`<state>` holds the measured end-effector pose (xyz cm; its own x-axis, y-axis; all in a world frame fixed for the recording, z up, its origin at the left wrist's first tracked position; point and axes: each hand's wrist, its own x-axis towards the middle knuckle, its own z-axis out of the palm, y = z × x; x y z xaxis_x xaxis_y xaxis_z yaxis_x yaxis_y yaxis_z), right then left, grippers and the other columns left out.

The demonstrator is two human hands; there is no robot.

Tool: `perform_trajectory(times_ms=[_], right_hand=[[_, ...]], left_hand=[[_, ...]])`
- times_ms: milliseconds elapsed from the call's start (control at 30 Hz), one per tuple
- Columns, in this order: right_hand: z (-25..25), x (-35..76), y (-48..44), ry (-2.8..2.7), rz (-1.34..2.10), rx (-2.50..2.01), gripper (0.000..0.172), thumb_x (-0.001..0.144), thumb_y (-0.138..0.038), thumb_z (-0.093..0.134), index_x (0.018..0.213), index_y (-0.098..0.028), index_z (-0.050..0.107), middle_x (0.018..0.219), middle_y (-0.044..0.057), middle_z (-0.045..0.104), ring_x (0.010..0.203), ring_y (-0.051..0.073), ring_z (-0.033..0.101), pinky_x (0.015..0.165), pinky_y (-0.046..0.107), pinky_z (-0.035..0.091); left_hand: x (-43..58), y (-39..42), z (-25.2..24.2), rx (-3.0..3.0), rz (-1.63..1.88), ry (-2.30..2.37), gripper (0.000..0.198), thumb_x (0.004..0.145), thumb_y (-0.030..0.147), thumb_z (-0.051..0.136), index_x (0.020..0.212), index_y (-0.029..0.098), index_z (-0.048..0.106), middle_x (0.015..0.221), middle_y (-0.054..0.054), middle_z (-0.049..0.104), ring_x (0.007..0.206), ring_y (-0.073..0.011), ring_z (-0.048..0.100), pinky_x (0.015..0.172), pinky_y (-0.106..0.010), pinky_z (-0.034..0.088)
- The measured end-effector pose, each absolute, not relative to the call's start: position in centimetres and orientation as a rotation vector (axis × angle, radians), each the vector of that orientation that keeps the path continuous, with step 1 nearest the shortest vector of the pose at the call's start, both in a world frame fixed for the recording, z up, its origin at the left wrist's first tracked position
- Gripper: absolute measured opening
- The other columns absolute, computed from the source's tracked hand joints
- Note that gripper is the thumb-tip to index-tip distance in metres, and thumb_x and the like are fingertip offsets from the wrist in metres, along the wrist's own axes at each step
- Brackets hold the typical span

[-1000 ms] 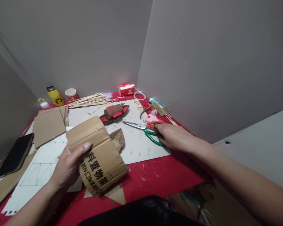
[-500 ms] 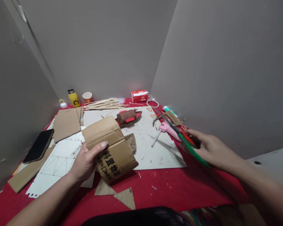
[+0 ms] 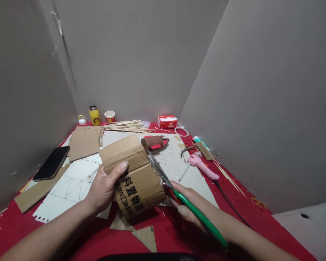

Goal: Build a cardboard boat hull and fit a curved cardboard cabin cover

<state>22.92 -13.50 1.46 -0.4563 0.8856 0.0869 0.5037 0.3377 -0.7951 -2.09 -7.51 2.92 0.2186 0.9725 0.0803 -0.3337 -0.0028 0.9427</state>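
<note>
My left hand grips a brown piece of cardboard with black printed characters, thumb on top and fingers hidden beneath. In my right hand are scissors with green and red handles. Their blades lie along the cardboard's right edge; whether they are cutting into it I cannot tell. Just beyond the cardboard sits a small brown and red model boat, partly covered by it. Two cardboard scraps, one a triangle, lie below on the red tabletop.
A pink glue gun with a cord lies right of the white board. At left are a black phone, a drawn paper sheet and cardboard sheets. Wooden sticks, a yellow bottle, a paper cup and a red box stand behind.
My right hand has brought the scissors left from above the glue gun to the cardboard's right edge. My left hand still holds the cardboard. The view has shifted slightly.
</note>
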Motion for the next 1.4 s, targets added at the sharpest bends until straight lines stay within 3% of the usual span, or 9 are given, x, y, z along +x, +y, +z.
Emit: perform_trajectory(times_ms=[267,433,667,1033,1400], right_hand=[[0.6,21.3,-12.5,-2.056,1.057,-1.091,0.066,0.089,-0.066,0.037,0.129,-0.016,0.053,0.101,0.011,0.066,0.09,0.027,0.06,0.089,0.037,0.047],[0.4,21.2,-12.2,-2.033,1.074,-1.065,0.062,0.09,-0.063,0.04,0.129,-0.016,0.054,0.102,0.01,0.067,0.089,0.025,0.06,0.089,0.036,0.048],[-0.8,21.8,-12.5,-2.017,1.018,-1.168,0.041,0.091,-0.051,0.046,0.11,-0.018,0.062,0.072,0.003,0.062,0.072,0.021,0.058,0.081,0.033,0.05],[-1.4,21.8,-13.2,-1.958,0.987,-1.213,0.033,0.092,-0.047,0.047,0.088,-0.018,0.06,0.065,0.0,0.055,0.068,0.017,0.052,0.072,0.028,0.048],[-1.5,21.8,-13.5,-1.932,0.992,-1.263,0.032,0.093,-0.045,0.045,0.082,-0.018,0.058,0.065,0.0,0.055,0.063,0.015,0.05,0.062,0.025,0.046]], left_hand=[[-2.4,-7.4,2.5,1.165,1.219,0.808,0.055,0.081,0.039,0.069,0.131,0.019,0.057,0.123,-0.008,0.069,0.112,-0.0267,0.064,0.097,-0.038,0.051],[-2.3,-7.3,2.5,1.2,1.211,0.824,0.054,0.082,0.039,0.069,0.131,0.021,0.057,0.121,-0.006,0.07,0.11,-0.0218,0.065,0.091,-0.03,0.053],[-2.0,-7.3,2.1,1.162,1.146,0.784,0.043,0.084,0.04,0.067,0.122,0.021,0.063,0.115,-0.005,0.072,0.101,-0.0187,0.068,0.087,-0.027,0.055],[-1.6,-7.6,1.9,1.128,1.128,0.723,0.04,0.086,0.039,0.065,0.122,0.024,0.063,0.116,-0.005,0.072,0.1,-0.0177,0.068,0.088,-0.027,0.054],[-1.7,-7.6,2.0,1.089,1.111,0.721,0.049,0.084,0.035,0.068,0.13,0.023,0.058,0.119,-0.005,0.07,0.104,-0.0201,0.066,0.091,-0.031,0.053]])
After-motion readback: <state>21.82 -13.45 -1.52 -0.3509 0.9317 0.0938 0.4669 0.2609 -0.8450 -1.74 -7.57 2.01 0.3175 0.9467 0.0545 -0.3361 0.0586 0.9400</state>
